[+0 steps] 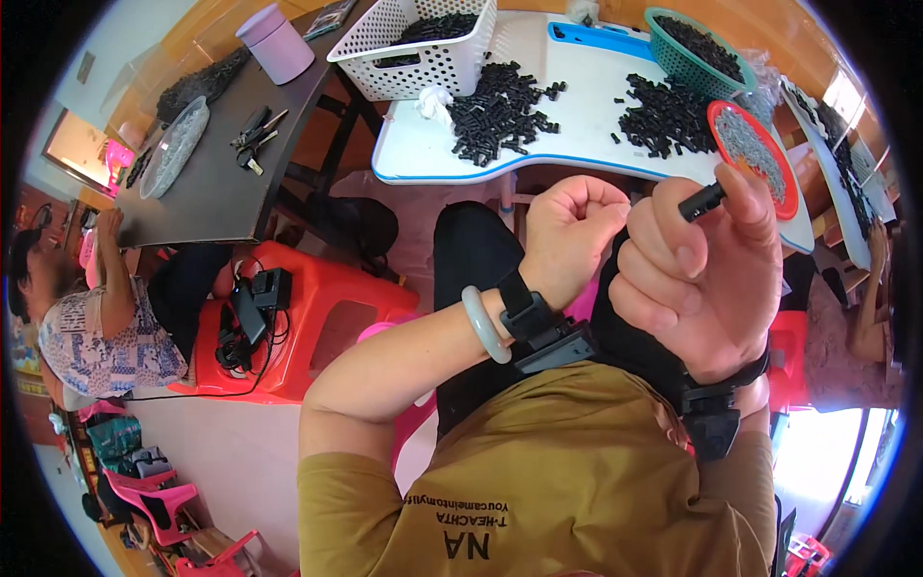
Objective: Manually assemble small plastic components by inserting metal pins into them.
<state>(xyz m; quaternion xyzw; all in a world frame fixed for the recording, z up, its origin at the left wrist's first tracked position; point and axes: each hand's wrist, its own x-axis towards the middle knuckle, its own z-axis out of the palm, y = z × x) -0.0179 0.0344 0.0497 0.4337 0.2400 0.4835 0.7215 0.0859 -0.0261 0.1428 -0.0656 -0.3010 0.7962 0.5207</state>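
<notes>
My right hand (707, 274) is raised over my lap, its thumb and index finger pinching a short black plastic tube (700, 203). Close beside it on the left, my left hand (569, 236) is closed with thumb and fingertips together; whatever lies between them is too small to make out. Beyond the hands, a white table (586, 125) with a blue edge carries a left heap of black tubes (500, 113) and a right heap of black tubes (668, 117). A red plate (792, 197) of small grey pieces sits at the table's right end, just behind my right hand.
A white perforated basket (389, 79) and a green basket (673, 60) hold more black parts. Between them lies a blue tray (601, 40). At left stand a dark table (207, 197) and a red stool (327, 288) with cabled devices. Other people sit at both sides.
</notes>
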